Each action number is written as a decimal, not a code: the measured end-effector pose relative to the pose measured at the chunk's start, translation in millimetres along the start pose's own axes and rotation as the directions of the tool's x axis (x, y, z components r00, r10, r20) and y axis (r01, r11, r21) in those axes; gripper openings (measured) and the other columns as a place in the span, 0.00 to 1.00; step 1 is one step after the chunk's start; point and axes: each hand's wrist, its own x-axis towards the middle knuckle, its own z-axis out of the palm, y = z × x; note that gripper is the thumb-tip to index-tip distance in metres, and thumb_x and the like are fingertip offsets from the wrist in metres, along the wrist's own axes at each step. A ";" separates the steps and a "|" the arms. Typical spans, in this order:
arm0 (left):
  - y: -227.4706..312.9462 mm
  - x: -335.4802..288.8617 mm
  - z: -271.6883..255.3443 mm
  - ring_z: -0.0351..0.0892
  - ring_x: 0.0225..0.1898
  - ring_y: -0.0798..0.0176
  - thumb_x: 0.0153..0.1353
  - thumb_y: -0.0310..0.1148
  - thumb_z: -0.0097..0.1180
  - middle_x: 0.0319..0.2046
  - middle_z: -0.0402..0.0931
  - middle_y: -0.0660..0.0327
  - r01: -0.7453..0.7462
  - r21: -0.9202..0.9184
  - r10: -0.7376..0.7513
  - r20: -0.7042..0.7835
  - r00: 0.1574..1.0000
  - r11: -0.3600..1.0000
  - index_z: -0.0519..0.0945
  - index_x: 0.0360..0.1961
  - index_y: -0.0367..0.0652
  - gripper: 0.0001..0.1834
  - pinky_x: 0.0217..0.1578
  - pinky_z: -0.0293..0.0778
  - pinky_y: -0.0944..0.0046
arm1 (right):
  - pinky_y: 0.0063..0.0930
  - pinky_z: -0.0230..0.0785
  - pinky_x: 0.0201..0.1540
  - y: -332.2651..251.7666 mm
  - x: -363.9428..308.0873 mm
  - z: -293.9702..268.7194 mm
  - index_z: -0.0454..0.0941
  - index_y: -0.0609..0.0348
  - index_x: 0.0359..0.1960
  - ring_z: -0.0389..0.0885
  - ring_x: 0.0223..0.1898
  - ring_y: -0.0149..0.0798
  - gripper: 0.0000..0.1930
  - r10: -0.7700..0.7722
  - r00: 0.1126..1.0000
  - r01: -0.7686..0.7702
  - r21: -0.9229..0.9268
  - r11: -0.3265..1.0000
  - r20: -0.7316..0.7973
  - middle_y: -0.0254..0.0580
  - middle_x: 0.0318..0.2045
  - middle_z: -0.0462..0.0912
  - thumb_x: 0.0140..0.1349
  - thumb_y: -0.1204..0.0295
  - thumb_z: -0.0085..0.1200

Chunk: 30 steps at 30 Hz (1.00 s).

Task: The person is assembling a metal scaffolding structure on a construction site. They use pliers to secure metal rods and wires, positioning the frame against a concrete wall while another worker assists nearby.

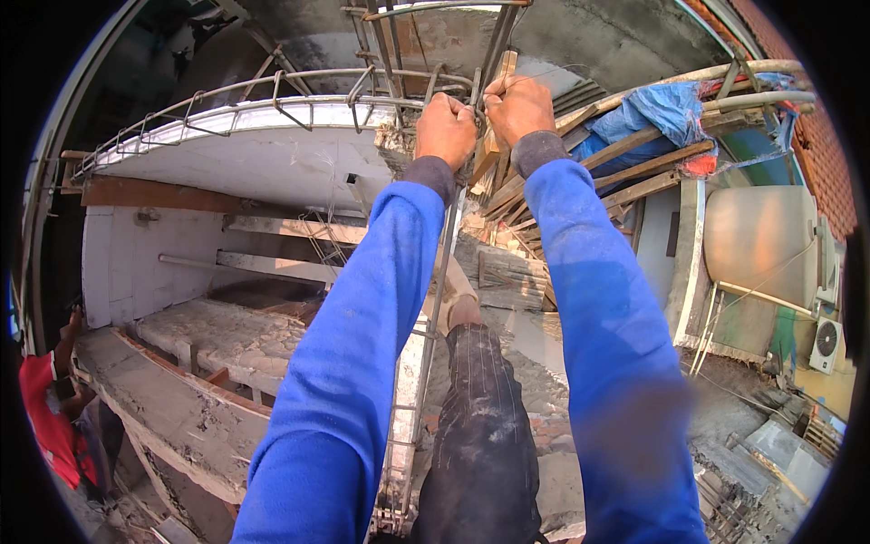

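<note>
One person in red (43, 412) is at the lower left, beside a rough concrete ledge (172, 394). Across the upper left, a rebar cage (240, 89) curves above a white wall (245, 170). At top centre, the left hand (446, 131) and right hand (520, 109), curled closed and slightly apart, meet upright bars (496, 43); their exact grip is hidden. Timber (642, 189) and blue tarp (660, 113) crowd the upper right, before a tiled roof (826, 154) at the far right.
</note>
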 end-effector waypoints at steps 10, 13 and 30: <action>0.6 -1.8 -0.4 0.70 0.33 0.71 0.66 0.33 0.53 0.32 0.73 0.63 0.179 -0.403 -0.083 0.244 0.966 0.898 0.71 0.38 0.36 0.10 0.37 0.68 0.69 | 0.34 0.76 0.44 -15.3 12.7 3.6 0.84 0.61 0.32 0.85 0.39 0.42 0.08 0.266 0.940 -0.234 -0.165 0.958 0.214 0.45 0.28 0.86 0.55 0.70 0.58; -17.5 4.2 -6.4 0.71 0.35 0.69 0.66 0.34 0.52 0.33 0.74 0.62 0.123 -0.357 -0.049 0.210 0.977 0.926 0.71 0.40 0.35 0.11 0.39 0.69 0.68 | 0.33 0.74 0.35 -30.7 16.2 1.8 0.84 0.61 0.35 0.82 0.26 0.38 0.14 0.370 0.867 -0.376 -0.049 0.925 0.333 0.41 0.22 0.83 0.61 0.66 0.48; 15.5 -9.8 -4.7 0.76 0.35 0.63 0.62 0.38 0.55 0.31 0.78 0.56 0.078 -0.073 -0.075 0.046 0.996 0.994 0.77 0.39 0.40 0.12 0.39 0.71 0.62 | 0.28 0.74 0.35 -3.1 6.6 -0.8 0.83 0.60 0.35 0.83 0.26 0.34 0.09 0.117 0.993 -0.102 0.426 0.899 -0.010 0.42 0.27 0.85 0.53 0.70 0.64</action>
